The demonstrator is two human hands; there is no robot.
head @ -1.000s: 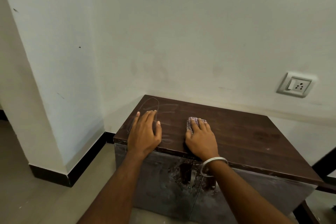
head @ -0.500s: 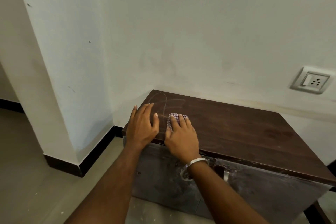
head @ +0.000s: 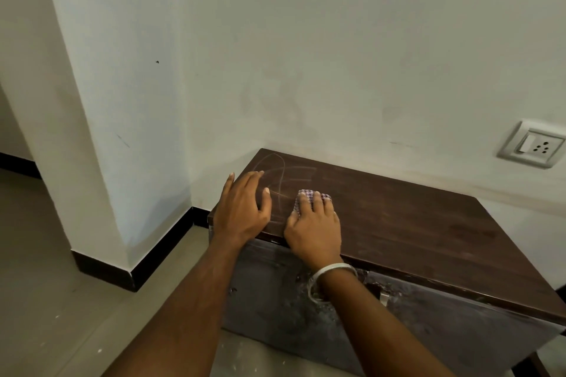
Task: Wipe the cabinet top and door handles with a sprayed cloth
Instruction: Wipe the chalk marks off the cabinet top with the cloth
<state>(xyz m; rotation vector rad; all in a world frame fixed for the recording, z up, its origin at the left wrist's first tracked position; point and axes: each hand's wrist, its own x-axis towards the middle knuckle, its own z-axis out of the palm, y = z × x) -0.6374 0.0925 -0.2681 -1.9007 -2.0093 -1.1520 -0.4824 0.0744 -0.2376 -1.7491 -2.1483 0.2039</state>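
From the head camera, the right hand [head: 315, 229] lay flat on a checked cloth [head: 306, 197] near the front left part of the cabinet top [head: 413, 223], fingers [head: 318, 200] straight and pressing it down, only the cloth's far edge showing beyond the fingertips. The left hand [head: 242, 211] rested just beside it on the top's left front corner, fingers straight and holding nothing, apparently bracing.

Pale curved streaks [head: 275, 171] marked the wood beyond both hands, so the top was likely only partly wiped. To do this well, I would judge that the pressing palm should stay flat and sweep in overlapping passes toward the right end, which looked untouched, with the idle hand lifted clear of the path.

The cabinet doors [head: 459, 324] below appeared closed, so its contents were hidden; a small pale handle [head: 383, 298] showed near the door seam, not yet wiped.
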